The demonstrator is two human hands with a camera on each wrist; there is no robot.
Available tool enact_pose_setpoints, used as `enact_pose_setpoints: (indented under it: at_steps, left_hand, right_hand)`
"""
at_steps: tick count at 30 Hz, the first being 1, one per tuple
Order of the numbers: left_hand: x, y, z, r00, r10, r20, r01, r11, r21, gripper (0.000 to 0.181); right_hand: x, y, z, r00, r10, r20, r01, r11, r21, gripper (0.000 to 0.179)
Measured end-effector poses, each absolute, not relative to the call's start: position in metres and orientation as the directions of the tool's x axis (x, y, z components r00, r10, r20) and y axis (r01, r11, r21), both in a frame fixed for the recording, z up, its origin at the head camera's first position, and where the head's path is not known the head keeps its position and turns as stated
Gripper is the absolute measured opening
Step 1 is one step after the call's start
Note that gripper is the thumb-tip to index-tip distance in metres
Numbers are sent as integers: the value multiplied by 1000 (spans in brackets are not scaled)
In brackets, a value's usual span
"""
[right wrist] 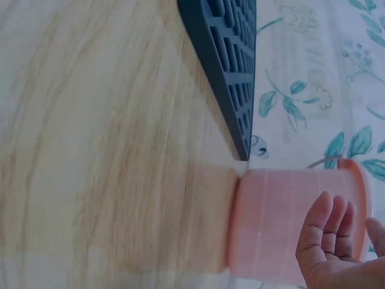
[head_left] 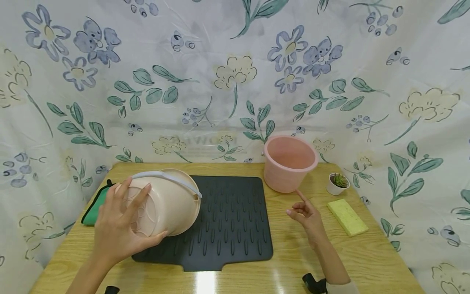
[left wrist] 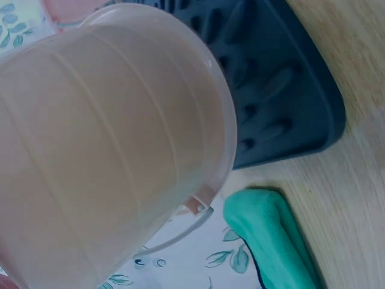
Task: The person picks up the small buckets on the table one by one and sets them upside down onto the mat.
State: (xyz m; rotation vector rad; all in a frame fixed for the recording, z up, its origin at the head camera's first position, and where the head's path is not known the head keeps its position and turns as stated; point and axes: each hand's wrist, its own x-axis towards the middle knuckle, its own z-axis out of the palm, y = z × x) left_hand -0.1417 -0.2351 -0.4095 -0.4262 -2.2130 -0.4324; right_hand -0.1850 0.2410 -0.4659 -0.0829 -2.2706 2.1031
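A cream bucket (head_left: 172, 204) is tipped on its side over the left part of the black drying mat (head_left: 235, 216), its base facing me and its mouth pointing away to the right. My left hand (head_left: 119, 220) grips it at the base, fingers spread over the top and thumb underneath. The bucket's pale handle (head_left: 165, 175) lies across its upper side. In the left wrist view the bucket's ribbed wall (left wrist: 114, 132) fills much of the picture. My right hand (head_left: 307, 216) holds nothing, loosely bent in front of an upright pink bucket (head_left: 282, 177).
A green cloth item (head_left: 92, 210) with black edging lies left of the mat. On the right stand a small potted succulent (head_left: 337, 184) and a flat yellow-green sponge (head_left: 346, 217). A flowered curtain (head_left: 205, 90) hangs behind the wooden table (head_left: 253, 279).
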Motion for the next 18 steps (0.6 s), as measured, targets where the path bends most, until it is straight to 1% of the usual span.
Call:
enact_pose_setpoints:
  at_steps: [4, 7, 14, 18]
  left_hand:
    - [-139, -240, -409, -652, 167, 739, 418, 893, 166, 108]
    - [-138, -242, -409, -663, 173, 728, 411, 897, 162, 109]
    - [-138, -240, -405, -639, 193, 745, 415, 902, 123, 105]
    - [-138, -239, -404, -651, 194, 734, 407, 905, 122, 104]
  right_hand:
    - [-187, 246, -464, -997, 70, 9, -4, 81, -997, 72]
    - [-189, 250, -463, -997, 72, 9, -3, 86, -996, 72]
    - [-195, 258, -459, -997, 77, 16, -8, 102, -995, 74]
    - [-197, 260, -458, -996, 83, 15, -8, 78, -997, 75]
